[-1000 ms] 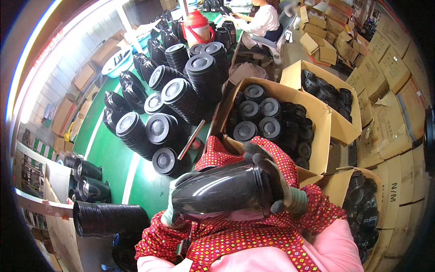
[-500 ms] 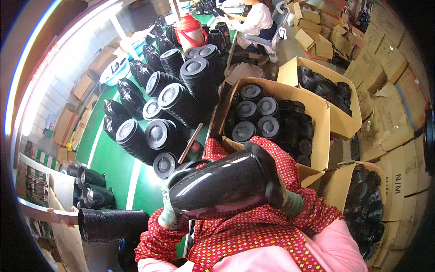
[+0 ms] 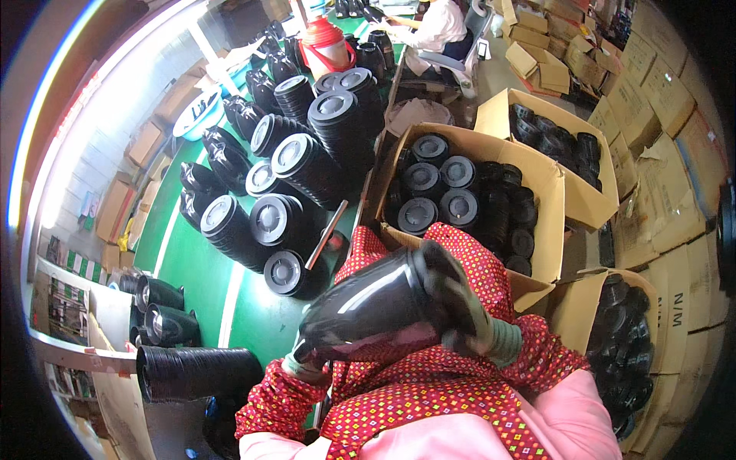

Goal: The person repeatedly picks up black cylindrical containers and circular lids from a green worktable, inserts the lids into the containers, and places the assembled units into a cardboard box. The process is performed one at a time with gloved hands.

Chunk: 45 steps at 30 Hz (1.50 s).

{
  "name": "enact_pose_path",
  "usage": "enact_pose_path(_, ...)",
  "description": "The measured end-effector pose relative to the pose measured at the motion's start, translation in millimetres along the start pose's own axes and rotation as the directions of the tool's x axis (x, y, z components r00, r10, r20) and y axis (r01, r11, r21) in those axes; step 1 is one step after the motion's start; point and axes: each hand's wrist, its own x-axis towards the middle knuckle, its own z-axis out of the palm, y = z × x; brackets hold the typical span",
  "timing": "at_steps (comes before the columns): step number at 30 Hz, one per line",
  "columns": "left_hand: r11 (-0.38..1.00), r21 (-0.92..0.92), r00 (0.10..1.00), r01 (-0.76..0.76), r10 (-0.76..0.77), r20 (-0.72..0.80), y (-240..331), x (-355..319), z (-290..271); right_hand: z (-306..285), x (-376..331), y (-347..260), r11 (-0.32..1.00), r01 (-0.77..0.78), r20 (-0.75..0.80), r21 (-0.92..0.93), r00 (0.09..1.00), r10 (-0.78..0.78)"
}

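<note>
A long stack of black plastic pots (image 3: 368,307) lies tilted across my lap, its right end raised. My left hand (image 3: 303,366), in a grey glove, holds the lower left end of the stack. My right hand (image 3: 460,310), also gloved, grips the upper right end near the rim. Red patterned sleeves cover both forearms. Just beyond the stack stands an open cardboard box (image 3: 548,184) holding several stacks of black pots.
Many pot stacks (image 3: 307,161) lie on the green floor to the left. A second open box (image 3: 563,126) of pots sits behind, and a third (image 3: 571,303) at right. Cardboard cartons (image 3: 675,192) line the right wall. Another person (image 3: 433,27) sits far back.
The stack's right end has lifted and swung toward the open box, so the stack now lies more steeply tilted. Both hands keep their hold.
</note>
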Motion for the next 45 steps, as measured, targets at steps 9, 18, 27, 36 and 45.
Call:
enact_pose_path(9,-0.001,0.722,0.684,-0.692,0.318,0.656,176.3,-6.5,64.3,33.1,-35.0,75.5,0.119,-0.595,0.251,0.795,0.500,0.829)
enact_pose_path(18,0.895,-0.403,0.957,0.193,-0.082,0.277,43.7,-20.5,40.7,-17.7,23.9,-11.1,0.959,0.268,0.323,-0.091,0.919,-0.227)
enact_pose_path(27,0.828,-0.484,0.909,0.283,-0.070,0.411,37.0,-15.4,61.8,-17.7,62.5,-39.1,0.901,0.369,0.427,-0.225,0.869,-0.249)
enact_pose_path(36,0.976,-0.164,0.988,-0.142,0.149,0.029,95.8,13.8,35.4,18.8,3.8,14.9,0.954,-0.131,-0.299,0.271,0.930,0.213)
enact_pose_path(45,0.321,0.880,0.868,-0.351,0.465,0.176,181.9,-1.6,47.7,26.8,-13.1,46.3,0.807,-0.334,-0.201,0.488,0.856,0.476)
